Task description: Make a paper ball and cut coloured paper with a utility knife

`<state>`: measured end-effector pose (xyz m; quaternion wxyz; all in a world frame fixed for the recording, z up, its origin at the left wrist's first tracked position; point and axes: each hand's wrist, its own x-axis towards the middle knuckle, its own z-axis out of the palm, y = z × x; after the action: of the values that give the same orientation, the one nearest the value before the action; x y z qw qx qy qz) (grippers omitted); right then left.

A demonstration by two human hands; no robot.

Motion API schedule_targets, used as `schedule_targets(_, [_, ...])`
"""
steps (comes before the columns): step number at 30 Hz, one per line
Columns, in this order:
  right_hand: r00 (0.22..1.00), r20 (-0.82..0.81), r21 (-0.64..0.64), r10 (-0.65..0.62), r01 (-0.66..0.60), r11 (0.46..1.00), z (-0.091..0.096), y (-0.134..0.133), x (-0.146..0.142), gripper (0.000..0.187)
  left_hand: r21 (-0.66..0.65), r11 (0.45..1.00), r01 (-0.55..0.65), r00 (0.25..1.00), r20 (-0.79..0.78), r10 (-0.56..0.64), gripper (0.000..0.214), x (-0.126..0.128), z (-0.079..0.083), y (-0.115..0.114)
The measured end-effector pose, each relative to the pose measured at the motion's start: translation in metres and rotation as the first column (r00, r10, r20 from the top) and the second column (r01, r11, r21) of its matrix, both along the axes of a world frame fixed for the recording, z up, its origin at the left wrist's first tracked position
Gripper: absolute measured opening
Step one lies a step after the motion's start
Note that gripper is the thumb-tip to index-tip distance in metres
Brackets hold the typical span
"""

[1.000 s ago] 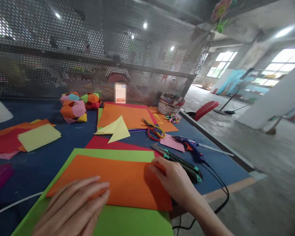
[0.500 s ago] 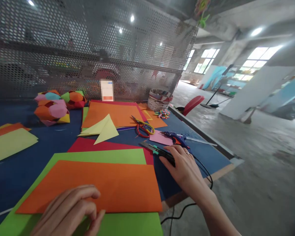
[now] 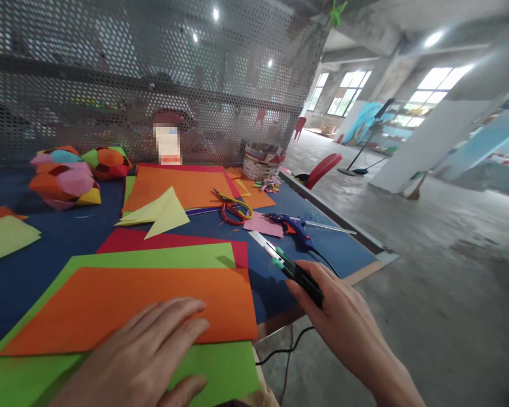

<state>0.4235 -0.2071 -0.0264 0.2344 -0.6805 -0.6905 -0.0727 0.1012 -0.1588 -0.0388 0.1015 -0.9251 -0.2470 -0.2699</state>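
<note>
Gripped in my right hand is a black utility knife with green parts. Its blade is out and points up and left, above the table's right side. My left hand is over the folded orange paper, fingers stretched out and slightly curved; I cannot tell how firmly it touches. Beneath the orange paper lies a larger green sheet, and a red sheet shows behind that.
Beyond the knife are a blue glue gun, scissors and a pink slip. Folded paper balls sit back left, pale yellow papers mid-table. A woven basket stands by the perforated metal screen.
My right hand has closed round the utility knife and lifted it off the table. My left hand has slid right over the orange paper, its fingers straighter. The view has shifted slightly.
</note>
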Motion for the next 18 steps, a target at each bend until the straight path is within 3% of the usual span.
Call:
schedule_targets(4, [0.981,-0.181,-0.078,0.068,-0.084,0.993,0.007,-0.038,0.003,0.022,-0.190,0.982,-0.005,0.999,-0.046,-0.004,0.034,0.028,0.022,0.018])
schedule_targets(9, [0.940,-0.332,-0.171,0.084,-0.148,0.974,0.000,-0.068,0.010,0.015,-0.465,0.883,-0.058,0.991,-0.137,-0.007,0.042,0.058,0.030,0.052])
schedule_targets(14, [0.929,-0.369,-0.225,0.036,-0.127,0.966,-0.011,-0.088,0.016,0.016,-0.561,0.783,-0.269,0.925,-0.378,0.046,0.069,0.079,0.040,0.072])
schedule_targets(18, [0.926,-0.373,-0.224,0.053,-0.145,0.964,-0.017,-0.099,0.015,0.016,-0.630,0.703,-0.332,0.898,-0.438,0.032,0.066,0.087,0.048,0.081])
